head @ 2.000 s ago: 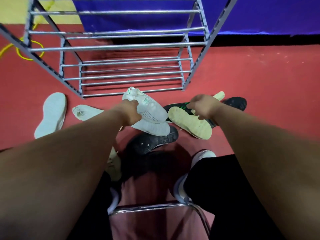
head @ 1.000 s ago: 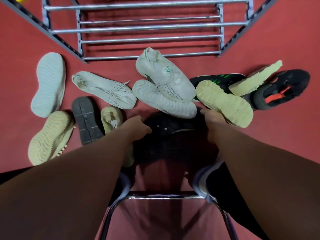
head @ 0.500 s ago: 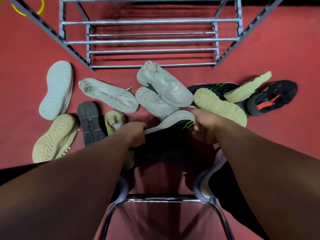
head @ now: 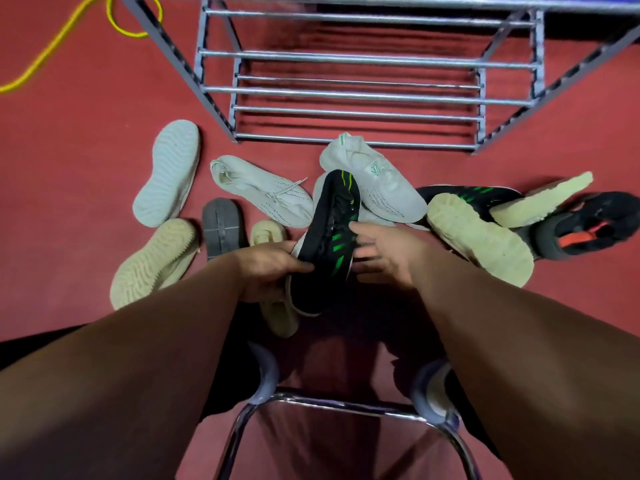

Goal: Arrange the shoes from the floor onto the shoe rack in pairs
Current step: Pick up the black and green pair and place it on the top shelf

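My left hand (head: 273, 268) grips a black sneaker with green stripes (head: 329, 244) by its heel end and holds it lifted above the floor, toe pointing at the rack. My right hand (head: 381, 252) touches the sneaker's right side with spread fingers. Its matching black and green shoe (head: 474, 197) lies on the floor to the right, partly under a cream sole (head: 481, 237). The grey metal shoe rack (head: 356, 95) stands ahead with bare rails. Several more shoes lie scattered in front of it: a white sneaker with a green logo (head: 377, 183), a white knit sneaker (head: 263, 194) and a black and orange shoe (head: 595, 226).
On the left, a white sole (head: 166, 174), a cream sole (head: 152, 261), a grey sole (head: 221, 226) and a cream shoe (head: 266, 233) lie on the red floor. A yellow cable (head: 69, 36) runs at the top left. A chrome chair frame (head: 346, 407) stands between my feet.
Both hands reached down to the black and green sneaker near my feet; the left hand has lifted it and turned it upper side up. The view tilted up toward the rack.
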Tool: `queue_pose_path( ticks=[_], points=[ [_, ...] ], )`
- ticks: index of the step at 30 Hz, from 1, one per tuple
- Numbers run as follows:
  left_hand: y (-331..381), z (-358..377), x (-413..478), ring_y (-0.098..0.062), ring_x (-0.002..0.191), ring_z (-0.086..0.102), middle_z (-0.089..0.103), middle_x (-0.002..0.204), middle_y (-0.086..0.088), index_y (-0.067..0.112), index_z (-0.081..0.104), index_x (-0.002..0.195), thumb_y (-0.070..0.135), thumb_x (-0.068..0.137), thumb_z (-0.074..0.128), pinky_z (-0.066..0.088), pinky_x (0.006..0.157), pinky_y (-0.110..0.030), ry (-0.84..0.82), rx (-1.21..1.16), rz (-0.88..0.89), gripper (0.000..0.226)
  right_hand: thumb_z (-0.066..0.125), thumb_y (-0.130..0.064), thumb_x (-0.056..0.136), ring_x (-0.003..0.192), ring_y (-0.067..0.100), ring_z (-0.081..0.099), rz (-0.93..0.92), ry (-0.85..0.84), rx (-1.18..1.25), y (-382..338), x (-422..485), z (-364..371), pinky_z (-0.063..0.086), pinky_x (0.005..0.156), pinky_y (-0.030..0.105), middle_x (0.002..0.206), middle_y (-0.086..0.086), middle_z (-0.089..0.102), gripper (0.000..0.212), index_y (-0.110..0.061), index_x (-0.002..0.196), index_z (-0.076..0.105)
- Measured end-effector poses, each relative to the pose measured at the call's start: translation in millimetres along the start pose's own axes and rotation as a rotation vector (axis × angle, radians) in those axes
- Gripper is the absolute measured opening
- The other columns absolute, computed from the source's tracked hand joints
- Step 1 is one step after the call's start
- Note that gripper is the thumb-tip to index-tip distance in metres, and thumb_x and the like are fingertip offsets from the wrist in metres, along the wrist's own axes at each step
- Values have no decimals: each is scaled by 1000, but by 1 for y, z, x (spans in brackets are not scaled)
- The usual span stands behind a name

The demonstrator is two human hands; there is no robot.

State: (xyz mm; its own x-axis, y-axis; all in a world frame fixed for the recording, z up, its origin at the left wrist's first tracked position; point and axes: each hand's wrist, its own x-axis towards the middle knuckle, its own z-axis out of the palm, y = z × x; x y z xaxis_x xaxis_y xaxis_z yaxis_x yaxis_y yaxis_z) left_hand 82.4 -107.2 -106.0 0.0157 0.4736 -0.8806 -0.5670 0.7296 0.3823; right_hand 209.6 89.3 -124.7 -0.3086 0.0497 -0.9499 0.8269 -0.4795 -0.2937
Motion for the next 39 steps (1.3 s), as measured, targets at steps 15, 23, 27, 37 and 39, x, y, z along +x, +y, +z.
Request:
queue_pose_path(
  ticks=[15,23,27,37,39],
  points=[
    [30,29,44,-31,109,70,75,116,-8,16,67,124,3,93,63,56,89,-45,134,-133,141,33,47,-57,99,98,39,66,-296,475,-436,-21,-1,-38,52,84,39,103,17,70,54,-6,105,64],
    [32,59,64,-25,105,72,74,118,-8,17,66,122,-1,97,54,60,76,-36,73,-162,135,33,55,-51,91,152,35,21,-41,622,-991,-7,15,-144,19,124,42,164,16,27,87,-10,160,21],
    [34,65,72,-25,107,71,73,119,-8,17,67,118,2,98,54,59,85,-42,123,-167,94,28,58,-43,89,148,35,28,-135,623,-894,7,15,-137,22,123,42,162,14,26,80,-15,158,30],
    [45,81,93,-25,102,72,76,111,-6,17,70,112,4,98,56,57,88,-48,193,-159,86,24,50,-36,96,93,42,72,-107,444,-806,-16,16,-157,60,83,48,106,26,73,42,0,113,64],
    [42,80,96,-26,102,73,77,108,-6,16,69,116,5,98,57,58,87,-48,255,-138,50,24,47,-33,96,82,40,72,-136,418,-907,-19,24,-153,56,71,39,87,24,73,36,-4,80,63]
  ],
)
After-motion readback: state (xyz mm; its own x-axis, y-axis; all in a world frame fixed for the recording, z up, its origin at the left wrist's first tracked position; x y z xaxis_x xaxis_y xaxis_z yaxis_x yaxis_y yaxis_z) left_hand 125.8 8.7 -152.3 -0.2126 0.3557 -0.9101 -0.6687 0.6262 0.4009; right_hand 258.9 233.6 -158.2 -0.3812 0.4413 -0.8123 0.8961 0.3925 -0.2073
